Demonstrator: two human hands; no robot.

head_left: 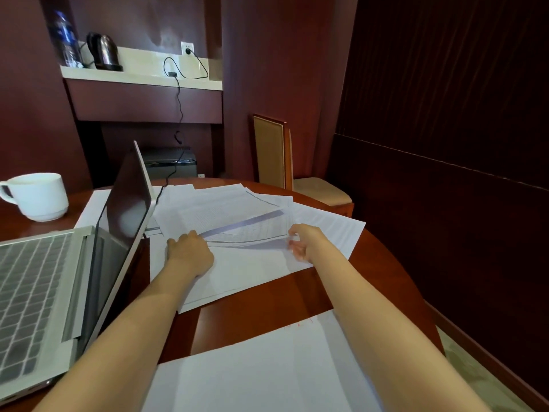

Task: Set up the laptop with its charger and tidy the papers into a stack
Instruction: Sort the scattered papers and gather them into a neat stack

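From my remote post I record the laptop [59, 278] standing open at the left of the table [252, 301], its screen dark. The charger cable [180, 111] runs from the wall socket [187, 49] above the shelf [139, 75] down behind the laptop lid; I cannot tell whether it is plugged into the laptop. The papers [225, 209] lie in a loose, fanned pile just right of the laptop, their edges not squared. The left hand [190, 251] curls its fingers over the near left corner of the upper sheets, and the right hand [306, 242] pinches their near right corner; that near edge is raised off the sheets beneath. One loose sheet [252, 376] lies apart at the near table edge, between the forearms. A white mug [38, 196] stands behind the laptop. A kettle [104, 52] and a bottle [66, 40] stand on the shelf. A chair [276, 156] stands at the far side.
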